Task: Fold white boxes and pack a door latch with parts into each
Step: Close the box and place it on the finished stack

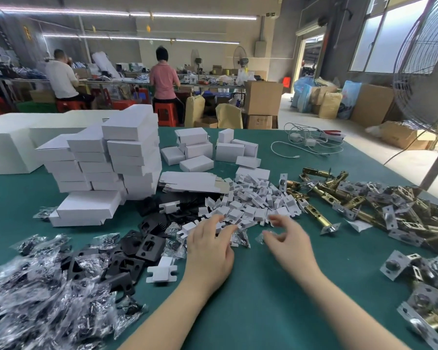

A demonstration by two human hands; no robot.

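White boxes stacked — latches heaped

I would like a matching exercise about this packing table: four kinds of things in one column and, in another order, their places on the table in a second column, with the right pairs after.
Things
1. stack of folded white boxes
2. brass door latches
3. clear bags of screws
4. white charger cables

Places
A. far right part of the table, behind the latches
B. near left corner
C. along the right side
D. far left, behind the black plates

Pairs: 1-D, 2-C, 3-B, 4-A
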